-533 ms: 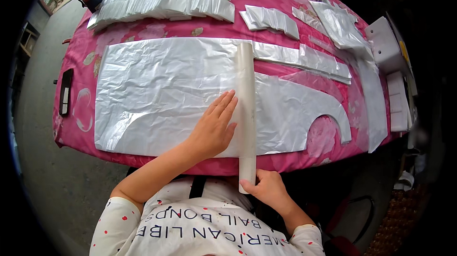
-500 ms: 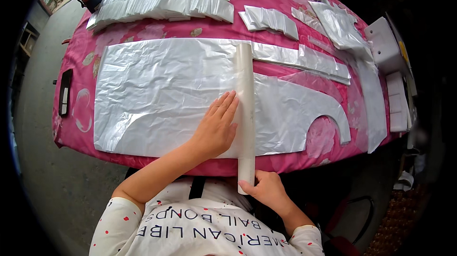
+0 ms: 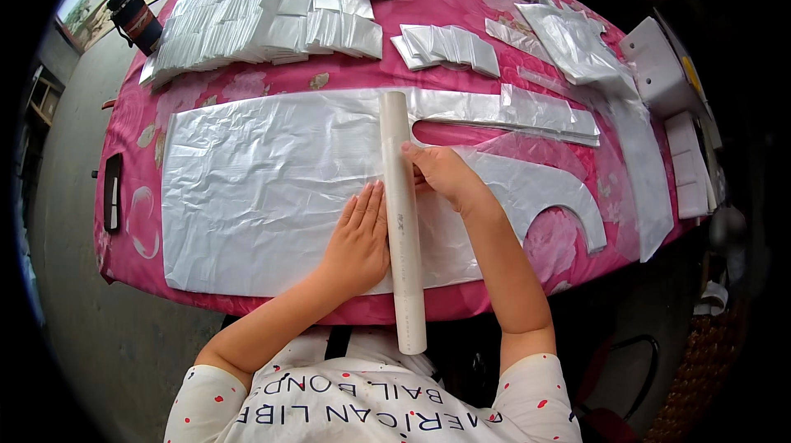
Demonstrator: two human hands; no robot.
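1. Tube: the white tube (image 3: 402, 237) lies lengthwise across the plastic sheet (image 3: 255, 187). Its far end sits near the sheet's far edge; its near end projects past the near edge of the table (image 3: 247, 306).
2. Right hand (image 3: 445, 178): grip clamped on the tube above its middle. The thumb bears on the upper surface; the other fingers, partly hidden, are at the right side.
3. Left hand (image 3: 358, 241): grip not closed. The palm is down on the sheet with the fingers extended, side by side, just left of the tube. Contact with the tube cannot be told.
4. Sheet: white, wrinkled, spread flat. To the right of the tube it divides into two arms; the near arm curves around a rounded cut-out.
5. Far side of the table: rows of folded white packs (image 3: 222, 23) at left; a smaller fanned set (image 3: 449, 49) near the centre.
6. Right side: loose plastic pieces (image 3: 577, 47) lie near a white box (image 3: 651, 60).
7. Left side: a dark narrow object (image 3: 113, 196) rests near the table edge.
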